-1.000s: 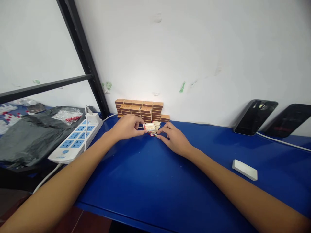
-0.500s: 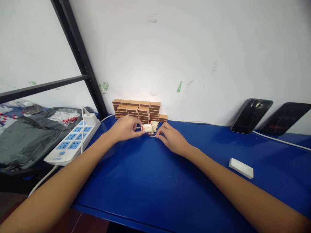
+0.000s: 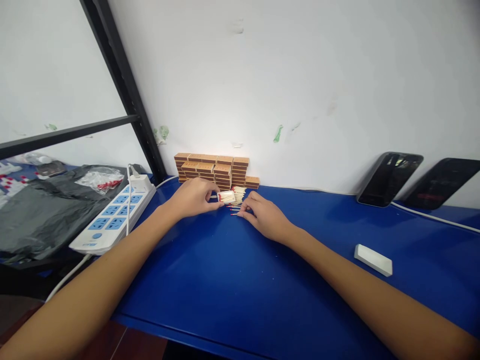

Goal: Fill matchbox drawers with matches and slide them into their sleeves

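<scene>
My left hand (image 3: 197, 197) grips the left end of a small white matchbox tray (image 3: 227, 197) with red-tipped matches in it. To the tray's right lies a pile of loose matches (image 3: 239, 192) on the blue table (image 3: 225, 280). My right hand (image 3: 264, 215) pinches a match (image 3: 234, 214) between thumb and forefinger, its red head pointing left, just below a few other matches. Behind both hands, stacked matchboxes (image 3: 223, 170) stand against the wall.
At the left, a white power strip (image 3: 112, 220) with cables lies by a dark plastic sheet (image 3: 48, 210) and a black metal frame (image 3: 120, 65). On the right are a white block (image 3: 373, 260) and two phone-like devices (image 3: 390, 179) (image 3: 442, 182) leaning on the wall.
My right fingertips have moved slightly toward the table's front edge and left, and a match now shows lower at their tips. My left hand stays on the tray.
</scene>
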Available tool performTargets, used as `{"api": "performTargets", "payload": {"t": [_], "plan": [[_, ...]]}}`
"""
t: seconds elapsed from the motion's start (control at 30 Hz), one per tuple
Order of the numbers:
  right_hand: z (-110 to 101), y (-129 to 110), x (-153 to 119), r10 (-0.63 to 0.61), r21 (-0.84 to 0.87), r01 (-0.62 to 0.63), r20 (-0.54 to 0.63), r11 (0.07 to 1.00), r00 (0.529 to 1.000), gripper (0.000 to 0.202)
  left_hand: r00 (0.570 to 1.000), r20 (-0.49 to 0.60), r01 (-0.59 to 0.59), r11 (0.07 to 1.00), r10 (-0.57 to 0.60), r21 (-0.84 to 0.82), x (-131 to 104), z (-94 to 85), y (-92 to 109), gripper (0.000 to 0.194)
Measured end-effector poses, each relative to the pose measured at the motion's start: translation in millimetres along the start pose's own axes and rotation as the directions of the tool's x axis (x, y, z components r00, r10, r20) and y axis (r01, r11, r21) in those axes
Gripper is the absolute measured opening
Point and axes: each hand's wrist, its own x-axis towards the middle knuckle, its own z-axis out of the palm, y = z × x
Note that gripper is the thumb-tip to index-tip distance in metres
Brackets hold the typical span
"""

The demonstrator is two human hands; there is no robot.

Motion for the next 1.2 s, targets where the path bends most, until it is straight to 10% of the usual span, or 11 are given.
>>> {"api": "performTargets", "payload": {"t": [1.2], "plan": [[-5.0,-1.1,1.4,0.063,0.052,-0.067,0.082,0.996,0.995,0.008,1.000,0.014,-0.006,1.000,0.006,-0.005,0.0,2.0,-2.0,0.031]]}}
